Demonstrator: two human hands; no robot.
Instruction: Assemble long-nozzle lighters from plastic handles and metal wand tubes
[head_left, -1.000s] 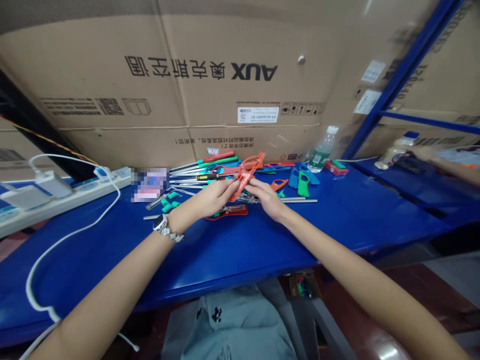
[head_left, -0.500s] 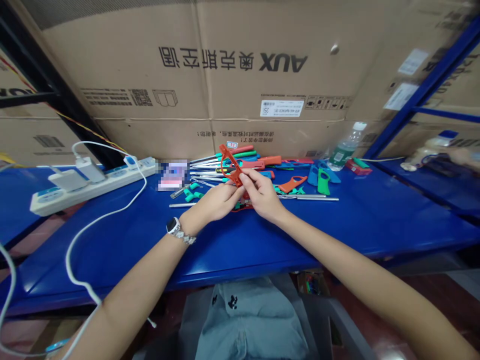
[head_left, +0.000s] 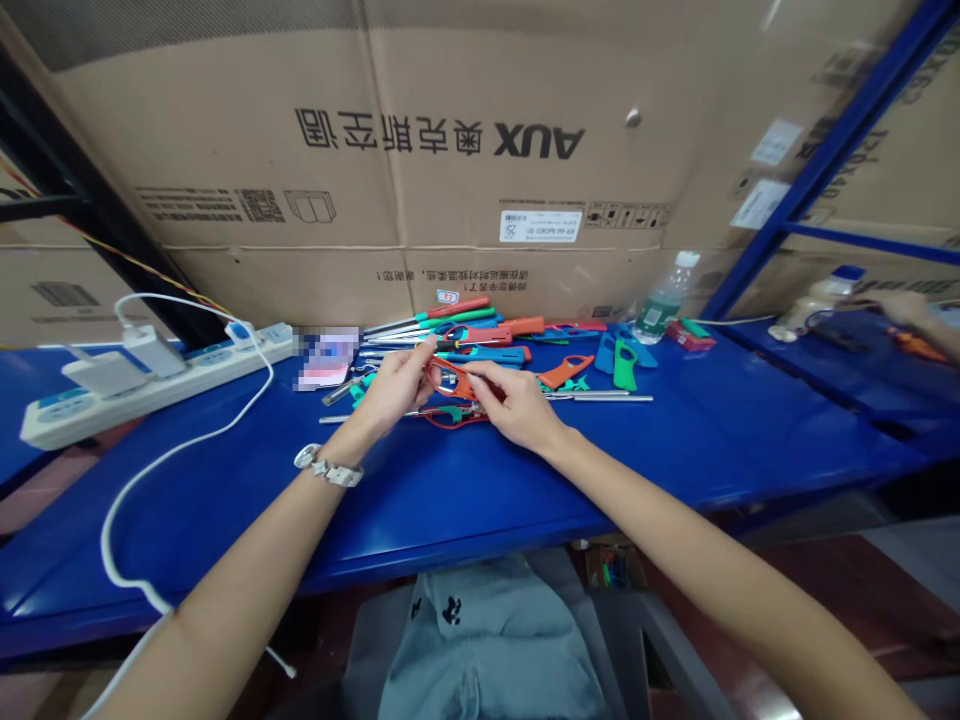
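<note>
Both my hands are raised over the blue table around an orange plastic lighter casing piece (head_left: 453,384) with a looped trigger guard. My left hand (head_left: 396,388) pinches its left end, and my right hand (head_left: 516,402) grips its right end between thumb and fingers. Just below lies an orange lighter part with a green piece (head_left: 456,412) on it, partly hidden by my hands. Behind my hands is a pile of long-nosed lighters (head_left: 491,356) in orange, blue, green and red. Several metal tubes (head_left: 600,397) lie to the right.
Loose orange (head_left: 564,373) and green casing pieces (head_left: 624,364) lie right of the pile. A water bottle (head_left: 661,300) and small red box (head_left: 690,336) stand farther right. At left are a power strip (head_left: 161,385) and white cable (head_left: 191,442). Another person's hand (head_left: 900,308) shows at far right.
The orange casing piece has come down from a raised, upright tilt to lie flatter. My left hand has moved left, away from my right hand. Another person's hand has appeared at right.
</note>
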